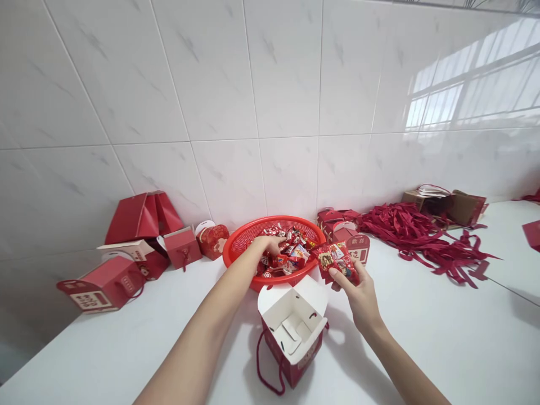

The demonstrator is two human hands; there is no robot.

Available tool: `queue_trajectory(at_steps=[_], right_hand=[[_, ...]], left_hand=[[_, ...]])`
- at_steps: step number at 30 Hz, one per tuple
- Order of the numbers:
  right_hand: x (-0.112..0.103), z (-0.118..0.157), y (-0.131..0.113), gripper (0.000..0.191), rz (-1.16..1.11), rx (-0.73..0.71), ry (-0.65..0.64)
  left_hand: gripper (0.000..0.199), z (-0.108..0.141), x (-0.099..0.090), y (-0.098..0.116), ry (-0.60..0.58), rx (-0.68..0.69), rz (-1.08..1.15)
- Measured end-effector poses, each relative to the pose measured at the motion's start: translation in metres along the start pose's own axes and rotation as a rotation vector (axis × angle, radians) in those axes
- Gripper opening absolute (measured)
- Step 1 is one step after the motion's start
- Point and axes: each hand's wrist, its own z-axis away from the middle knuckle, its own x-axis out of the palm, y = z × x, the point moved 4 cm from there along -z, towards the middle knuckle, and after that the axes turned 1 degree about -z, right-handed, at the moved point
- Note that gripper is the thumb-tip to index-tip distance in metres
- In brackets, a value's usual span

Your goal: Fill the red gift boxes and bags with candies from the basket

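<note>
A red plastic basket [239,274] full of wrapped candies [297,254] stands against the wall. Inside it, my left hand [269,245] reaches among the candies, its fingers partly extended; whether they grip one is hard to make out. To the right of the basket, my right hand [355,287] pinches a red printed packet [336,261] by its lower right part. Below the basket stands an open red gift box [295,368] with white flaps spread and a dark red cord handle hanging at its left. Its white inside holds no candies.
Several red gift boxes [182,247] line the left side. More red boxes [358,247] stand right of the basket, beside a heap of dark red ribbons [400,225]. An open cardboard box [462,208] lies behind the ribbons on the white table [426,332]. The tiled wall [219,101] rises behind.
</note>
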Motion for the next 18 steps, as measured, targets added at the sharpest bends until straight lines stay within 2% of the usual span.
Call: queue_trajectory(at_steps=[4, 11, 18], right_hand=[[-0.001, 0.001, -0.002, 0.036, 0.006, 0.012, 0.009], [-0.002, 0.000, -0.004, 0.038, 0.029, 0.016, 0.020], [-0.003, 0.003, -0.006, 0.040, 0.086, 0.001, 0.005]], left_hand=[[0.036, 0.011, 0.004, -0.002, 0.001, -0.042, -0.060], [0.035, -0.016, 0.008, 0.001, -0.091, -0.160, -0.214], [0.037, -0.016, 0.017, -0.010, -0.228, -0.253, -0.474]])
